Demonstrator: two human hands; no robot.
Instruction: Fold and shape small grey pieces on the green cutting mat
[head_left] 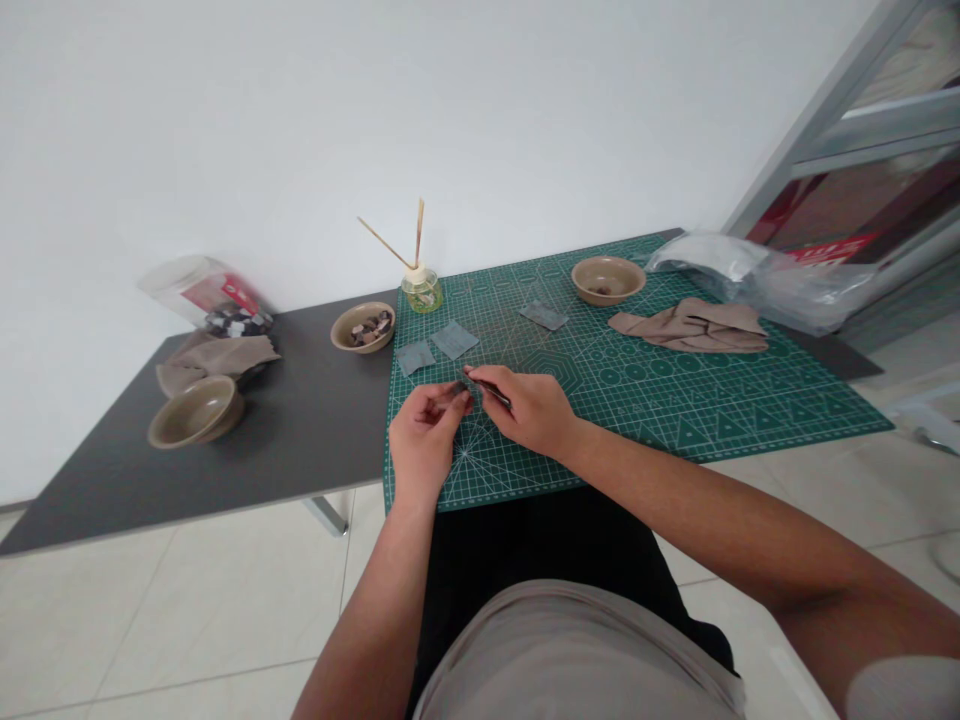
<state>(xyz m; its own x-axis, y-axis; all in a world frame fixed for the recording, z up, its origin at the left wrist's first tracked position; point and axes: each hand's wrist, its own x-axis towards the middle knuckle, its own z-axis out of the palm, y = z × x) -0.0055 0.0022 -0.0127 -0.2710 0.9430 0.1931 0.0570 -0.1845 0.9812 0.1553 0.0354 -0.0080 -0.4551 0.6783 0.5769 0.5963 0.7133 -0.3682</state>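
Observation:
My left hand (426, 430) pinches a small dark piece (457, 388) between thumb and fingers. My right hand (521, 408) grips a slim dark tool (493, 393), and its tip meets that piece just above the green cutting mat (675, 400). Both hands hover over the mat's near edge. Fingers hide most of the piece, so its exact shape cannot be made out. Several grey-green squares of abrasive sheet (454, 340) lie on the mat just beyond my hands.
A tan bowl of small chips (363, 327) stands on the dark table (300, 430). Another bowl (607, 280) and a folded beige cloth (690, 327) lie on the mat. Further left are a third bowl (196, 411), a cloth (214, 355) and a tipped jar (199, 290). A plastic bag (757, 280) lies at the back right.

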